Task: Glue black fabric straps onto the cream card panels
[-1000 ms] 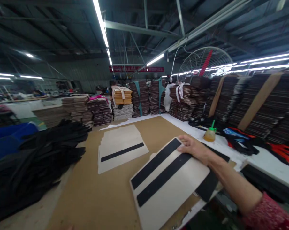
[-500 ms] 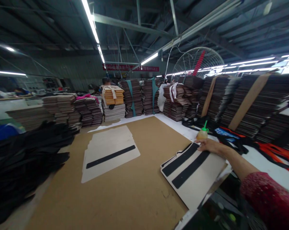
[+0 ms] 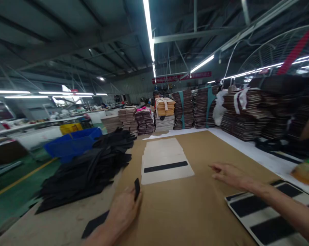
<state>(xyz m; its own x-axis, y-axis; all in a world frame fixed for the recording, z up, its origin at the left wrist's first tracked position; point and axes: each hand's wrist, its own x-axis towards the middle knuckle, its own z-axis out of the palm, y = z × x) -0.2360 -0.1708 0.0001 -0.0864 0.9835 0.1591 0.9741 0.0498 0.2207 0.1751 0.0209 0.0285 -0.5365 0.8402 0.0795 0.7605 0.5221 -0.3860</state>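
Our left hand (image 3: 124, 207) covers part of the black strip (image 3: 137, 189) it holds. Our right arm (image 3: 279, 202) hides part of the striped boards (image 3: 254, 216), cropped by the view's edges. The blurred bottle (image 3: 306, 173) is cropped too; we cannot read the red banner (image 3: 182, 78).

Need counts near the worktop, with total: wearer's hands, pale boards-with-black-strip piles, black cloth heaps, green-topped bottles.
Hands: 2 (left hand, right hand)
Pale board piles: 2 (centre pile, right-hand pile)
Black cloth heap: 1
Green-topped bottle: 1, partly cut off
Total: 6
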